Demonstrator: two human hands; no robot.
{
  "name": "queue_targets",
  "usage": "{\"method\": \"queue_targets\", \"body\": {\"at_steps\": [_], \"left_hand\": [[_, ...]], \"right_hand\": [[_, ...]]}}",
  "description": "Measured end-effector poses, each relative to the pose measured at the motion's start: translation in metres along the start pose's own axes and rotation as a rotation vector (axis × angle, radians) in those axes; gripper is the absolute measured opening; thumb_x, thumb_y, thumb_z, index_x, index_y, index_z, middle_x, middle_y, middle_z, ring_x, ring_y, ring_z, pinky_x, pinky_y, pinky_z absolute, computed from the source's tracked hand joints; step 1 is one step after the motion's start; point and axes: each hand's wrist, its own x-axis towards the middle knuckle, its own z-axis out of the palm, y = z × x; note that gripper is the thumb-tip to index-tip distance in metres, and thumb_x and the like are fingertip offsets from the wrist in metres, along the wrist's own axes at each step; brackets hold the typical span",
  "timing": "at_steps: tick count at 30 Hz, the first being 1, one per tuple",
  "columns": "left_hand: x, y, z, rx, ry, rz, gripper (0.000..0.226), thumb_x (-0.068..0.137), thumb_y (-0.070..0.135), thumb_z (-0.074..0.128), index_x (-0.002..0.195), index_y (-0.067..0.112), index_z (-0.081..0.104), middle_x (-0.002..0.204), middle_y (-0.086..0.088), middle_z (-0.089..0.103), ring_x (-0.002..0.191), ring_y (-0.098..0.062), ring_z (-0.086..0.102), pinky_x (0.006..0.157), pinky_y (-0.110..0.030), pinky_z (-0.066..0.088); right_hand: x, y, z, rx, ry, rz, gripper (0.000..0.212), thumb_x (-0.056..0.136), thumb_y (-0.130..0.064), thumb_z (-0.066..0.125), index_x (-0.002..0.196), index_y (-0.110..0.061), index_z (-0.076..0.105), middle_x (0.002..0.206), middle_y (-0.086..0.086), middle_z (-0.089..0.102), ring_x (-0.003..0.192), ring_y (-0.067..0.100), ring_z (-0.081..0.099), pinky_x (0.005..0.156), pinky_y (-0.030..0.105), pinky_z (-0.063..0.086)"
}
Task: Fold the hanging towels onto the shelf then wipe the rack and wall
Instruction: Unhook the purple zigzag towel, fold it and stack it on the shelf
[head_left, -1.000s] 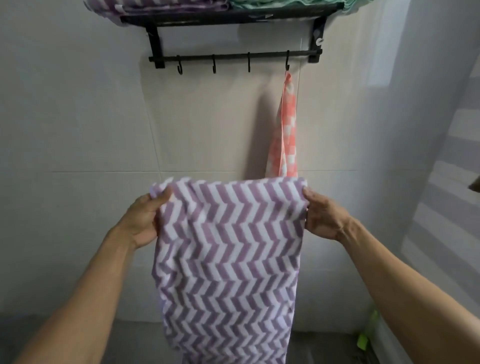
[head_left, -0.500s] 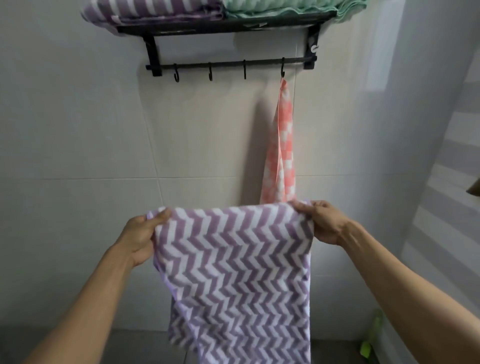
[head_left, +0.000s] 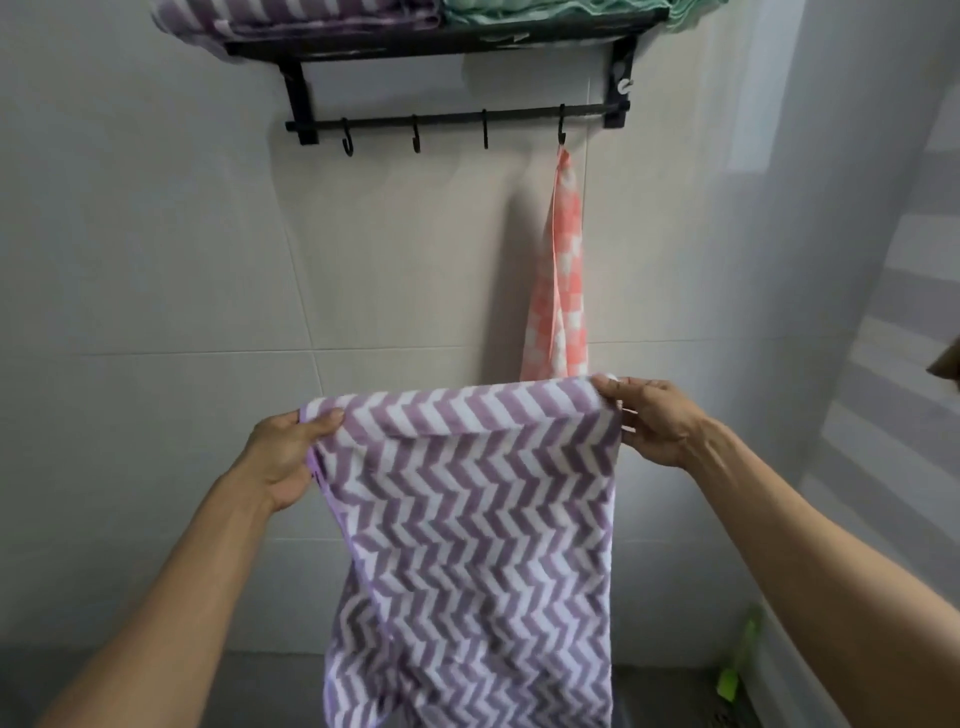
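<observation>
We are holding the purple-and-white chevron towel (head_left: 478, 519) spread between us, our left hand (head_left: 283, 457) and right hand (head_left: 649, 421) each pinching a top corner. We are judging this the folding step; next, bringing the corners together, then lifting it to the black wall shelf (head_left: 415, 44) above our hands.

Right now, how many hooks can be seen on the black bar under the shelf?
4. They hang in a row along the bar: first hook, second hook, third hook, and fourth hook, which holds the pink checked towel. None seems hidden.
</observation>
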Motion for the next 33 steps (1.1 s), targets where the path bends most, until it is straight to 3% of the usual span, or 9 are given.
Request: {"method": "queue_targets", "body": {"at_steps": [4, 7, 10, 12, 15, 19, 23, 28, 33], "left_hand": [[0.008, 0.021, 0.005, -0.031, 0.155, -0.119, 0.018, 0.079, -0.001, 0.077, 0.094, -0.006, 0.068, 0.079, -0.015, 0.075, 0.058, -0.022, 0.073, 0.046, -0.037, 0.058], [0.013, 0.036, 0.006, -0.068, 0.255, -0.081, 0.024, 0.076, 0.0, 0.081, 0.093, -0.008, 0.066, 0.093, -0.021, 0.075, 0.054, -0.019, 0.071, 0.043, -0.034, 0.056], [0.019, 0.045, 0.003, -0.098, 0.237, 0.078, 0.073, 0.076, -0.003, 0.079, 0.14, -0.005, 0.043, 0.128, -0.025, 0.061, 0.079, -0.023, 0.073, 0.072, -0.041, 0.06], [0.016, 0.039, 0.002, -0.005, 0.172, 0.085, 0.093, 0.075, -0.004, 0.079, 0.152, 0.009, 0.028, 0.136, -0.025, 0.055, 0.092, -0.027, 0.07, 0.085, -0.047, 0.055], [0.016, 0.03, 0.0, 0.019, 0.218, 0.066, 0.082, 0.076, -0.005, 0.078, 0.147, 0.007, 0.039, 0.132, -0.028, 0.058, 0.086, -0.024, 0.069, 0.086, -0.044, 0.055], [0.017, 0.036, -0.002, 0.065, 0.259, 0.111, 0.074, 0.074, 0.001, 0.083, 0.138, 0.014, 0.049, 0.12, -0.024, 0.065, 0.082, -0.022, 0.07, 0.082, -0.042, 0.057], [0.015, 0.039, 0.002, 0.097, 0.29, 0.107, 0.057, 0.075, 0.0, 0.082, 0.125, 0.012, 0.058, 0.107, -0.021, 0.07, 0.063, -0.017, 0.071, 0.059, -0.031, 0.057], [0.02, 0.044, 0.0, 0.166, 0.305, 0.108, 0.044, 0.075, 0.003, 0.083, 0.114, 0.013, 0.065, 0.103, -0.017, 0.072, 0.082, -0.024, 0.071, 0.09, -0.043, 0.057], [0.02, 0.05, -0.002, 0.225, 0.234, 0.131, 0.025, 0.081, 0.003, 0.079, 0.1, 0.014, 0.069, 0.102, -0.014, 0.073, 0.073, -0.017, 0.071, 0.069, -0.031, 0.058]], "right_hand": [[-0.002, -0.003, 0.005, -0.146, -0.046, 0.026, 0.034, 0.068, -0.012, 0.086, 0.096, 0.003, 0.073, 0.102, 0.013, 0.076, 0.092, 0.026, 0.071, 0.078, 0.033, 0.058], [0.004, -0.01, 0.013, -0.08, 0.053, -0.035, 0.025, 0.069, -0.008, 0.086, 0.088, -0.001, 0.07, 0.091, 0.011, 0.075, 0.08, 0.023, 0.07, 0.066, 0.03, 0.058], [0.008, -0.023, 0.015, -0.064, 0.023, -0.089, 0.036, 0.072, -0.008, 0.088, 0.099, -0.008, 0.064, 0.1, 0.011, 0.072, 0.083, 0.025, 0.071, 0.07, 0.035, 0.06], [0.005, -0.032, 0.018, -0.226, -0.022, -0.068, 0.056, 0.073, -0.006, 0.088, 0.12, -0.008, 0.057, 0.108, 0.016, 0.069, 0.086, 0.027, 0.071, 0.073, 0.04, 0.061], [0.005, -0.039, 0.021, -0.279, 0.032, -0.12, 0.05, 0.078, -0.004, 0.083, 0.121, -0.008, 0.058, 0.097, 0.015, 0.069, 0.079, 0.023, 0.068, 0.073, 0.038, 0.06], [0.007, -0.041, 0.023, -0.291, -0.029, -0.097, 0.028, 0.086, -0.012, 0.078, 0.112, -0.01, 0.067, 0.098, 0.009, 0.072, 0.084, 0.021, 0.069, 0.078, 0.038, 0.06], [0.013, -0.044, 0.025, -0.263, 0.051, -0.136, 0.015, 0.087, -0.01, 0.077, 0.1, -0.003, 0.073, 0.094, 0.009, 0.071, 0.089, 0.023, 0.067, 0.077, 0.036, 0.059], [0.014, -0.046, 0.025, -0.308, 0.056, -0.114, 0.026, 0.085, -0.007, 0.078, 0.108, 0.004, 0.072, 0.097, 0.011, 0.072, 0.091, 0.023, 0.068, 0.09, 0.041, 0.059], [0.012, -0.048, 0.02, -0.346, 0.023, -0.087, 0.023, 0.083, -0.008, 0.081, 0.105, -0.007, 0.077, 0.1, 0.006, 0.074, 0.089, 0.019, 0.068, 0.074, 0.033, 0.055]]}}
